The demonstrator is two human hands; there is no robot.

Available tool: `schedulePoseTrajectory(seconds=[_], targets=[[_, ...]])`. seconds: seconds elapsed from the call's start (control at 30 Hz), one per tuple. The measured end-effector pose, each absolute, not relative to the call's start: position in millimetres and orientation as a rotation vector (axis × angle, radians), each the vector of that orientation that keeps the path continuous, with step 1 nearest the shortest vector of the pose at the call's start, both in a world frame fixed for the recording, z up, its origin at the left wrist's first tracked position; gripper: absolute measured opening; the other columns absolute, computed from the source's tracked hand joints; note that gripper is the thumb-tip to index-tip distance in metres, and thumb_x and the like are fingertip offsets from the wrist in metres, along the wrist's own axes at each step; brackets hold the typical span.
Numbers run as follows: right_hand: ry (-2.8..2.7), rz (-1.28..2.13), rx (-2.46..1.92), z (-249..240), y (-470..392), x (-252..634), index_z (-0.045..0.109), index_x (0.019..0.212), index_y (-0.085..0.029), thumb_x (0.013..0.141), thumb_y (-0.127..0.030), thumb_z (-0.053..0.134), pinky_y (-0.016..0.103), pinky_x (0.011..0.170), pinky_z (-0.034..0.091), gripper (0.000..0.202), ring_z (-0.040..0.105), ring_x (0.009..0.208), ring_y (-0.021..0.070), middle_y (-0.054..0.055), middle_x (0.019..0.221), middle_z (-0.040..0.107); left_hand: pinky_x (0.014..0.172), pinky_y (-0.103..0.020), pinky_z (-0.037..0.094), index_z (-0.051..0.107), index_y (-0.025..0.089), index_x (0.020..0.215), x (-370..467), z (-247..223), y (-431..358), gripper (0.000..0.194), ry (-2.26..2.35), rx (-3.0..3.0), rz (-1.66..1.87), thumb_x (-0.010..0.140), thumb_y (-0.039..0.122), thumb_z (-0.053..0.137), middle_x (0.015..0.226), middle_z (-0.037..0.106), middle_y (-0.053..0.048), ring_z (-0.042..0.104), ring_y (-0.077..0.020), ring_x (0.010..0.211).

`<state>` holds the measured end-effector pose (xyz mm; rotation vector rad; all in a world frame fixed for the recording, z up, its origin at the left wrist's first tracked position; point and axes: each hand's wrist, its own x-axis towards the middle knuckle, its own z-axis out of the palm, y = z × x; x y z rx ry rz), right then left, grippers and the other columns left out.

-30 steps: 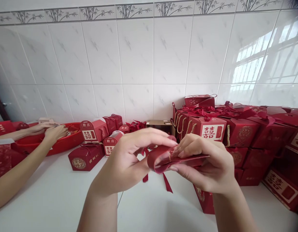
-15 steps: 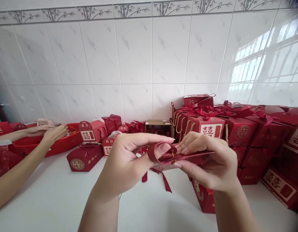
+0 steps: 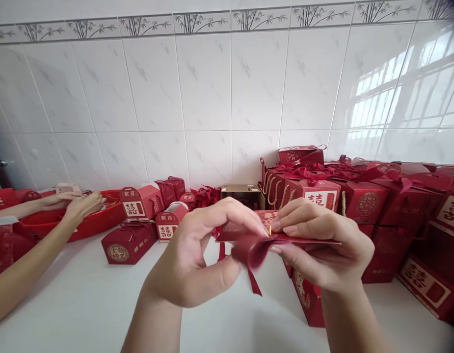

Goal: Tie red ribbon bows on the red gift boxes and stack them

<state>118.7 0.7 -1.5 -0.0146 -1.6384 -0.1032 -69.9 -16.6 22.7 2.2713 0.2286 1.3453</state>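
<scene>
Red gift-box card point(image 3: 266, 216), held up edge-on above the white tabletop point(image 3: 212, 323), thin right edge poking out past the grip, left edge under the opposite fingers. Room for moving below the grip and on the near side, over smooth tabletop; tighter beyond the right hand point(image 3: 328, 240), with a red gift box point(image 3: 309, 300) standing just beneath and past the wrist, and stacked red gift boxes point(image 3: 361, 201) crowding farther right. Straight ahead of the grip, an open brown carton point(image 3: 241, 189), then glossy marbled wall tiles point(image 3: 208, 88). Well off to the left, a red plastic basin point(image 3: 46, 228) with a co-worker's hands point(image 3: 81, 206) over it; nearer, a dark red hexagonal-ended box point(image 3: 133, 245).

Stiff, flat cardboard with gold print on top; a small gold-coloured fitting point(image 3: 270, 230) at the middle; a soft maroon strap point(image 3: 253, 252), curled into a rounded loop and blurred, hanging underneath.

Card clamped at its right part between right thumb below and fingers above. Left hand point(image 3: 208, 252) curved around the opposite side, fingertips on the card beside the fitting, thumb next to the loop; pinching or merely touching there, cannot tell. Fitting and loop between both hands
</scene>
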Motion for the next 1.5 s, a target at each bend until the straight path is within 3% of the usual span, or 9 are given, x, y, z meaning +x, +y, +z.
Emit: schedulePoseTrajectory(seconds=[0.13,0.33,0.5,0.7,0.93,1.1,1.5], targets=[[-1.612,-0.124,-0.026,-2.2,1.7,119.8,0.066,0.084,-0.021,0.067,-0.01,0.076,0.037,0.055,0.056,0.023,0.064,0.062,0.0209,0.004,0.069,0.067,0.072,-0.036,0.056,0.069,0.022,0.087,-62.8,19.2,-7.8,0.015,0.188,2.304,1.504,0.08,0.01,0.062,0.089,0.069,-0.008,0.065,-0.0207,0.082],[-1.666,0.102,-0.135,-2.8,1.1,123.3,0.057,0.125,-0.024,0.074,-0.018,0.073,0.034,0.064,0.056,0.054,0.065,0.069,0.019,0.003,0.078,0.069,0.079,-0.04,0.054,0.071,0.024,0.088,-56.3,19.4,-7.0,0.023,0.109,2.398,1.646,0.08,0.004,0.062,0.083,0.072,-0.006,0.066,-0.0214,0.083],[-1.722,0.097,-0.076,1.3,0.0,123.6,0.07,0.099,-0.022,0.074,-0.014,0.072,0.033,0.066,0.054,0.025,0.064,0.072,0.0178,0.004,0.082,0.071,0.075,-0.039,0.054,0.072,0.023,0.088,-53.7,20.3,-7.5,0.02,0.063,2.416,1.699,0.08,0.006,0.063,0.079,0.071,-0.005,0.065,-0.0202,0.078],[-1.687,0.135,-0.134,1.2,-1.2,122.6,0.067,0.086,-0.02,0.072,-0.01,0.071,0.032,0.063,0.053,0.018,0.062,0.071,0.0179,0.004,0.077,0.068,0.072,-0.036,0.055,0.071,0.024,0.088,-55.9,19.5,-6.4,0.02,0.11,2.387,1.676,0.08,0.007,0.064,0.079,0.069,-0.005,0.064,-0.0203,0.079],[-1.657,0.133,-0.199,1.1,-0.9,117.8,0.064,0.077,-0.018,0.072,-0.013,0.072,0.029,0.058,0.048,0.01,0.057,0.064,0.0141,0.002,0.07,0.061,0.079,-0.032,0.058,0.066,0.022,0.093,-60.3,18.9,-10.6,0.02,0.249,2.225,1.449,0.085,0.007,0.057,0.107,0.065,-0.008,0.063,-0.0218,0.102],[-1.632,0.165,-0.237,1.8,-4.2,114.7,0.064,0.076,-0.017,0.071,-0.011,0.072,0.027,0.058,0.046,0.011,0.056,0.064,0.0124,0.001,0.071,0.061,0.073,-0.024,0.058,0.062,0.022,0.09,-57.6,19.2,-10.4,0.019,0.252,2.029,1.413,0.085,0.005,0.057,0.101,0.067,-0.002,0.066,-0.0147,0.091],[-1.478,0.523,-0.409,0.7,-4.9,97.8,0.061,0.071,-0.018,0.071,-0.021,0.075,0.02,0.049,0.042,0.015,0.052,0.055,0.008,-0.004,0.064,0.058,0.064,-0.018,0.054,0.064,0.021,0.082,-57.6,15.4,-5.3,0.016,0.406,1.978,1.819,0.077,0.008,0.069,0.077,0.069,0.003,0.066,-0.011,0.074]])
